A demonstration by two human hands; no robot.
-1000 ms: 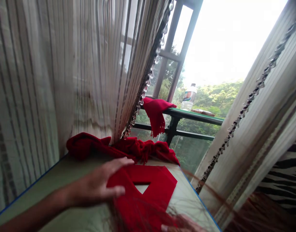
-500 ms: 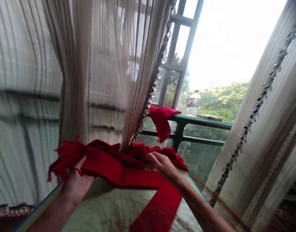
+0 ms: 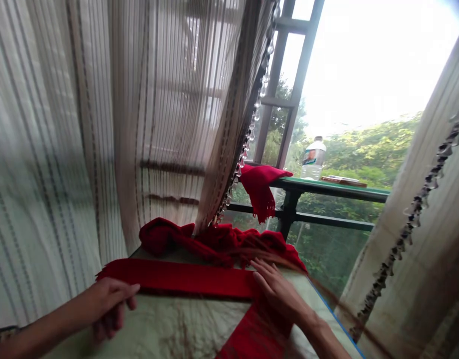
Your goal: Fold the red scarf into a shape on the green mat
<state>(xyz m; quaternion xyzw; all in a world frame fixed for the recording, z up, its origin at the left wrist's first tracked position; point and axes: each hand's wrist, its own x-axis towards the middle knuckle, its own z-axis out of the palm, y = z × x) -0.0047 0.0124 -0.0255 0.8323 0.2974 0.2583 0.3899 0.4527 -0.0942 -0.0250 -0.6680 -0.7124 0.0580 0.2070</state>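
- One red scarf point(image 3: 184, 278) lies on the pale table point(image 3: 184, 324). One long, flat band runs across it, with a ragged left end; at the right it meets a second band that slants down toward the bottom of the view.
- Two bare hands are at it. The right hand point(image 3: 276, 289) rests over the corner where the two bands meet, its fingers stretched out and clenched on nothing.
- The left hand point(image 3: 113, 301) is at the near edge of the long band, toward its left end. Its fingers are loosely bent and released; whether the fingertips touch the cloth, I cannot tell.
- Just behind the scarf, one heap of red cloth point(image 3: 218, 242) stretches along the table's far end. How many pieces it holds cannot be told.
- Beyond it, one fringed red cloth point(image 3: 261, 189) hangs over one dark railing point(image 3: 338, 189).
- One clear bottle point(image 3: 314, 158) with a label stands upright on the ledge above the railing, with flat items point(image 3: 344, 181) just to its right; their count is unclear.
- Two striped or pale curtains, one on the left point(image 3: 165, 114) and one on the right point(image 3: 435, 214), each have one beaded trim. Trees point(image 3: 375, 144) show outside.
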